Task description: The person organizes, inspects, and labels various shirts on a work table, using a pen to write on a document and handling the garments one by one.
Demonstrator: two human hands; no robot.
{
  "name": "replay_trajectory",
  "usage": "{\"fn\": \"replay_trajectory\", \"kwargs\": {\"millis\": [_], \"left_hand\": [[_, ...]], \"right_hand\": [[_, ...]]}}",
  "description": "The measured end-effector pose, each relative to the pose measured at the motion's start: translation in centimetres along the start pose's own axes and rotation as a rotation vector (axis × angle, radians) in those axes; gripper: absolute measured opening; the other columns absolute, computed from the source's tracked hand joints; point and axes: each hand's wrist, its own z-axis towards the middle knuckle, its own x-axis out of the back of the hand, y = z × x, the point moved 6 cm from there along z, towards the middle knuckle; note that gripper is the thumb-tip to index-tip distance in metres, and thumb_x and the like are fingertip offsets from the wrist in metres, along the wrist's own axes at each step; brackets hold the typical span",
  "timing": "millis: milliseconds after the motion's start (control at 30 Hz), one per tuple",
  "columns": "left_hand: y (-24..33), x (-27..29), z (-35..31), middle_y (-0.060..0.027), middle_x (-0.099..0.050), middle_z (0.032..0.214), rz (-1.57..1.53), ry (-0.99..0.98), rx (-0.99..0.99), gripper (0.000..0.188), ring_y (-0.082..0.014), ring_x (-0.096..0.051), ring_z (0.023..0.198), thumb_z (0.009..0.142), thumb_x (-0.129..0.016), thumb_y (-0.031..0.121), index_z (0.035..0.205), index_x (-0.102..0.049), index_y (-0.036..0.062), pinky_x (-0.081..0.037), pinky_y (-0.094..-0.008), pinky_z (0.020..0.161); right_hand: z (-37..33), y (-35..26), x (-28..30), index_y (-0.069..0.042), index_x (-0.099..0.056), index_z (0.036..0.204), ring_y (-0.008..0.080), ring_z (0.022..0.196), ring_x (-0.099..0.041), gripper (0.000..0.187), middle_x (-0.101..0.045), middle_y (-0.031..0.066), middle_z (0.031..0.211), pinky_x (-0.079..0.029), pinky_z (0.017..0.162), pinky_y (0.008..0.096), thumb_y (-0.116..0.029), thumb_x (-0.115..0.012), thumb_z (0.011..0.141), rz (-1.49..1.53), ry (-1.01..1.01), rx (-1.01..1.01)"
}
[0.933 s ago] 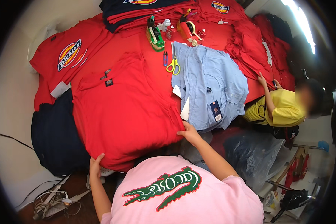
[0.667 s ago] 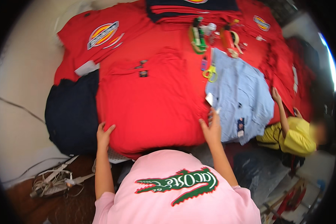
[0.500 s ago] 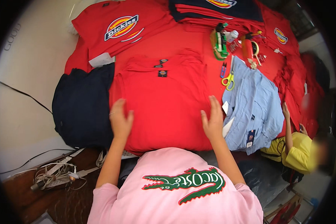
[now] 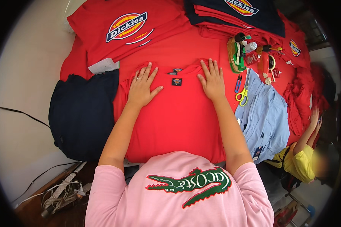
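Observation:
A red T-shirt (image 4: 174,117) lies spread in front of me, its neckline with a dark label facing away from me. My left hand (image 4: 141,86) rests flat on its far left shoulder, fingers apart, a ring on one finger. On the far right shoulder my right hand (image 4: 213,81) also lies flat with the fingers spread. Neither hand grips anything. A second label shows at the neckline, so at least one more red shirt seems to lie beneath.
Navy cloth (image 4: 83,117) lies left, a light blue shirt (image 4: 267,117) right. Yellow-handled scissors (image 4: 242,96), blue thread snips (image 4: 238,83) and a green tape dispenser (image 4: 236,56) sit at right. Folded red shirts (image 4: 98,41) lie far left. A person in yellow (image 4: 301,162) handles red cloth at far right.
Both my hands have moved away from me, from above the shirt's near sides to flat on its shoulders. The person in yellow has shifted their hands. My view has shifted slightly.

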Motion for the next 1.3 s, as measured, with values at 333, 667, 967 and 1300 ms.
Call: {"fn": "replay_trajectory", "kwargs": {"millis": [333,667,967,1300], "left_hand": [[-5.9,2.4,-1.7,-0.0106,-0.07,0.139,-0.856,0.287,0.285,0.033,-0.0233,-0.066,0.127,0.101,-0.069,0.009,0.134,-0.074,0.0081,-0.05,-0.0364,0.109],[-6.1,6.2,-2.1,-0.0137,-0.073,0.112,-0.41,0.324,0.263,0.032,-0.0322,-0.07,0.107,0.09,-0.08,0.01,0.122,-0.076,0.0081,-0.053,-0.0402,0.095],[3.9,5.4,-8.6,-0.0217,-0.022,0.178,-0.002,0.323,0.081,0.081,-0.0461,-0.021,0.163,0.098,-0.074,0.038,0.168,-0.04,0.0132,-0.017,-0.0637,0.129],[5.7,-0.6,-13.3,-0.0111,-0.018,0.181,0.162,0.005,0.106,0.075,-0.0369,-0.021,0.165,0.107,-0.06,0.043,0.172,-0.031,0.0197,-0.022,-0.0586,0.131]], "right_hand": [[-3.0,8.5,-0.1,-0.01,-0.066,0.146,0.0373,0.145,-0.052,0.04,-0.057,0.0228,0.153,-0.04,0.122,0.0438,-0.022,-0.064,0.107,0.686,0.335,-0.39],[-3.3,4.7,3.8,-0.007,-0.075,0.111,0.0331,0.113,-0.066,0.027,-0.07,0.0144,0.116,-0.052,0.099,0.0414,-0.008,-0.082,0.085,0.512,0.161,-0.309],[-12.5,-1.2,6.7,-0.012,-0.035,0.168,0.0441,0.162,-0.025,0.09,-0.021,0.0254,0.176,-0.023,0.129,0.0613,-0.039,-0.078,0.094,0.303,0.047,-0.187],[-25.8,-4.4,5.4,-0.014,-0.028,0.172,0.0395,0.167,-0.011,0.081,-0.014,0.0158,0.181,-0.012,0.132,0.0596,-0.048,-0.058,0.105,0.246,-0.106,-0.166]]}}
